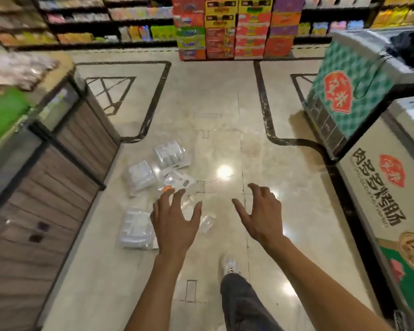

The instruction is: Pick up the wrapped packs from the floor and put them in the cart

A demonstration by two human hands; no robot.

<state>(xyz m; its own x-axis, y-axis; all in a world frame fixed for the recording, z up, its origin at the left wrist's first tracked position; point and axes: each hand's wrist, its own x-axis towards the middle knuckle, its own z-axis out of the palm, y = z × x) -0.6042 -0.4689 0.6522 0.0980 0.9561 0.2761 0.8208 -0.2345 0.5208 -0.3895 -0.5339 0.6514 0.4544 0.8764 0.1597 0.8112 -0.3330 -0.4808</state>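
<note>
Blurry clear-wrapped white packs [139, 175], perhaps five, on glossy floor [225, 139]

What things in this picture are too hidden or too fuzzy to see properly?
- Cart: none shows anywhere in the head view.
- Clear pack under the left hand: the hand covers most of it.
- Labels on the wrapped packs: too small and blurred to read.
- Goods on the far shelves: smeared by motion blur.
- Dark thing on the freezer: cut off by the right edge.
- Right hand: open, holding nothing.
</note>
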